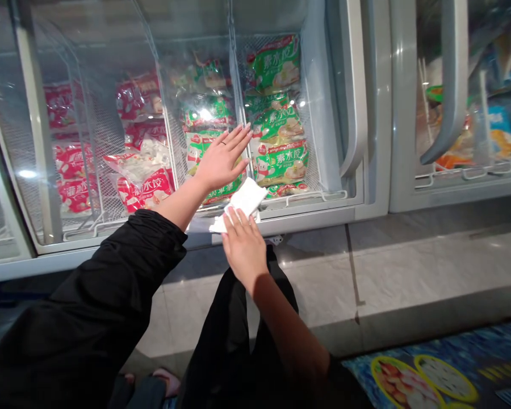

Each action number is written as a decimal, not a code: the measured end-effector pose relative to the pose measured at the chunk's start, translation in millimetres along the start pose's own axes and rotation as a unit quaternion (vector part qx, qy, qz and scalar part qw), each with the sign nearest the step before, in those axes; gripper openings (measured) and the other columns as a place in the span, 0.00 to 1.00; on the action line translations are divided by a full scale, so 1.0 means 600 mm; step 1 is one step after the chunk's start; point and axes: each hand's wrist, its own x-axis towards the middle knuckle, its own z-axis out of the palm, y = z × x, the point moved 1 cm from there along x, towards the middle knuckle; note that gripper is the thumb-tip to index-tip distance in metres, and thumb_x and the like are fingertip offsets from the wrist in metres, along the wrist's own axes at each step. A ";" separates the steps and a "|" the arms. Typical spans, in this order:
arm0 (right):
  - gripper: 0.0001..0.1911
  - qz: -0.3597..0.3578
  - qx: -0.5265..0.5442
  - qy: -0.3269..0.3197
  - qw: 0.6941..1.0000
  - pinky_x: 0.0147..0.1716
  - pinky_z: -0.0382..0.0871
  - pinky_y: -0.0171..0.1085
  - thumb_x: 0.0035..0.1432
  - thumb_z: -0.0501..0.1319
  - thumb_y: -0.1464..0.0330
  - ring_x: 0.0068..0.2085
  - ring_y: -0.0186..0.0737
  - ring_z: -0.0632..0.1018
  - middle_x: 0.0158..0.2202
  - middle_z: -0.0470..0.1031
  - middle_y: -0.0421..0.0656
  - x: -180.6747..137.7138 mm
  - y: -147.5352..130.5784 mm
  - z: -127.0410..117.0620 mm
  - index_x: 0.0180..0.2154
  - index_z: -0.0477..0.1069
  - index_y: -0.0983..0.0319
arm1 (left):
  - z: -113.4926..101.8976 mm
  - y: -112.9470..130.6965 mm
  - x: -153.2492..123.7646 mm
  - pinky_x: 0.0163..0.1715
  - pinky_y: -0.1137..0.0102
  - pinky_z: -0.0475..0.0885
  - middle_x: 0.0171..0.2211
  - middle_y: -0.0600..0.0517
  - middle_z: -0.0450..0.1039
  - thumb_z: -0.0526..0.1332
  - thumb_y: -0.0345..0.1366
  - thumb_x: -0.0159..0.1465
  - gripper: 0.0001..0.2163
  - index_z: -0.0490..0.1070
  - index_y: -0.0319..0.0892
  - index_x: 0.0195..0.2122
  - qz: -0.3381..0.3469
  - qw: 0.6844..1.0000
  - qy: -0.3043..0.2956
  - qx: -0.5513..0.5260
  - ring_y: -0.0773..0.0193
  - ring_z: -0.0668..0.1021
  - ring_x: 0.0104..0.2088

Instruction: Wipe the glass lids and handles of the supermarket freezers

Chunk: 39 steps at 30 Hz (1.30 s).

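My left hand [225, 160] lies flat with its fingers stretched out over the glass lid [191, 68] of a display freezer, a ring on one finger. Just below it, my right hand [246, 248] presses a folded white paper tissue [247, 196] at the freezer's lower frame [310, 217], fingers laid over the tissue. Under the glass lie green bags of frozen dumplings [283, 162] on the right and red bags of frozen dumplings [145, 187] on the left, parted by white wire dividers [169, 136].
A curved grey handle [355, 96] rises on the right side of this glass. Beyond it stands another freezer section with its own handle [449, 96]. Below is a tiled ledge [409, 255]. A printed mat with food pictures [426, 380] lies lower right; a pink shoe [167, 382] shows lower left.
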 end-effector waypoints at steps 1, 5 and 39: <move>0.25 0.021 -0.013 0.011 1.000 0.74 0.56 0.52 0.76 0.49 0.67 0.74 0.46 0.63 0.74 0.63 0.47 -0.007 0.034 -0.013 0.69 0.67 0.63 | 0.000 0.000 0.000 0.77 0.50 0.45 0.79 0.54 0.45 0.43 0.59 0.75 0.34 0.45 0.54 0.78 0.000 1.000 0.001 -0.001 0.57 0.51 0.78; 0.26 0.153 -0.084 0.091 0.980 0.73 0.55 0.61 0.76 0.47 0.68 0.72 0.52 0.66 0.72 0.66 0.54 -0.038 0.197 -0.084 0.68 0.68 0.64 | 0.001 0.003 0.001 0.77 0.51 0.44 0.78 0.54 0.47 0.41 0.63 0.74 0.35 0.45 0.55 0.78 0.000 1.000 0.006 0.001 0.58 0.51 0.78; 0.11 0.029 -0.023 0.102 0.994 0.53 0.71 0.44 0.69 0.60 0.69 0.51 0.50 0.77 0.48 0.81 0.50 0.012 0.135 -0.066 0.45 0.82 0.59 | -0.005 0.024 0.001 0.77 0.53 0.43 0.79 0.53 0.45 0.39 0.61 0.74 0.37 0.48 0.47 0.78 -0.041 0.999 -0.017 0.028 0.54 0.50 0.78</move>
